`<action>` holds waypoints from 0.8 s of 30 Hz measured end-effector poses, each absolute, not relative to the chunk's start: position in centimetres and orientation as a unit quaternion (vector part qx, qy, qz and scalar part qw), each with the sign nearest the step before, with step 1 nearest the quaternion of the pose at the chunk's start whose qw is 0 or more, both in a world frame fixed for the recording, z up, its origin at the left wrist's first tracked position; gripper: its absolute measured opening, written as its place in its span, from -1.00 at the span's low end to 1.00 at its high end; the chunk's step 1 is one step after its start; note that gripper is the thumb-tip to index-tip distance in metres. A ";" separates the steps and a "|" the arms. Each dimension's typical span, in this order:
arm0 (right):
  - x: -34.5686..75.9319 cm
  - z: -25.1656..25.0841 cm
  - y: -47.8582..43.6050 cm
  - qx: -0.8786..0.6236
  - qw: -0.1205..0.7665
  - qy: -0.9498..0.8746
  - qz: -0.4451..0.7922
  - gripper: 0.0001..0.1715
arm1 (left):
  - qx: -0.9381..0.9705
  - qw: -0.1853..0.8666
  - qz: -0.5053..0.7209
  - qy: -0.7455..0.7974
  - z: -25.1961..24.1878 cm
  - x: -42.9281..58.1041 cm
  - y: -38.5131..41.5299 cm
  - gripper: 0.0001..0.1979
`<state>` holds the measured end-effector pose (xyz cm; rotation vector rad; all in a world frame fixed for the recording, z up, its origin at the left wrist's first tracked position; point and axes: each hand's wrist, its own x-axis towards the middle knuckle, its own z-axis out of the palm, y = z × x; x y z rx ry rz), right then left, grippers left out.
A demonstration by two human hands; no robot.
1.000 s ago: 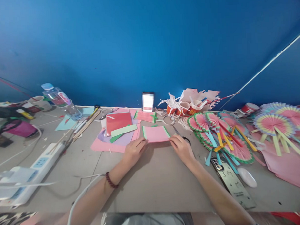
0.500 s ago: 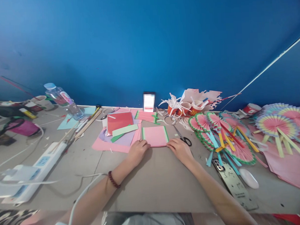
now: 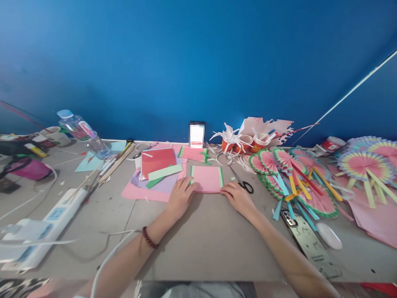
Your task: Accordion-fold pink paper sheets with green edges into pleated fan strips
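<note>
The green-edged pink sheet (image 3: 206, 179) lies between the left hand (image 3: 180, 195), fingers loosely extended at its left edge, and the right hand (image 3: 238, 198), fingers bent at its near right corner — grips indeterminable.

Left forearm (image 3: 127, 260): bare, slanting from the lower left up toward the centre.
Left wrist (image 3: 160, 224): nearly straight, below and left of centre.
Left hand (image 3: 179, 196): palm down, fingers extended toward the upper right.
Right forearm (image 3: 286, 252): bare, slanting from the lower right up toward the centre.
Right hand (image 3: 238, 197): palm down, fingers lightly bent, aimed upper left; grip unclear.
Both hands: apart, left fingertips slightly higher.
</note>
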<state>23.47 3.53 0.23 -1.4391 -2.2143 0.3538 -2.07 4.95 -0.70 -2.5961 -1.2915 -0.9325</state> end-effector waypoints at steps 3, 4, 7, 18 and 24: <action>23.5 0.1 3.6 -0.525 0.246 -0.803 0.140 -0.74 | -0.868 -0.006 -0.294 -0.401 -1.2 -2.1 5.2 -0.82; 23.5 0.1 3.6 -0.523 0.250 -0.802 0.144 -0.74 | -0.869 -0.018 -0.291 -0.400 -1.3 -2.1 5.2 -0.82; 23.4 0.1 3.7 -0.520 0.259 -0.798 0.159 -0.74 | -0.862 -0.035 -0.295 -0.410 -1.4 -2.2 5.4 -0.83; 23.5 -0.3 4.4 -0.556 0.309 -0.741 0.215 -0.81 | -0.839 -0.137 -0.321 -0.419 -1.1 -2.1 6.3 -0.80; 23.2 -0.2 4.6 -0.564 0.325 -0.732 0.199 -0.79 | -0.843 -0.129 -0.325 -0.409 -1.1 -2.0 6.6 -0.79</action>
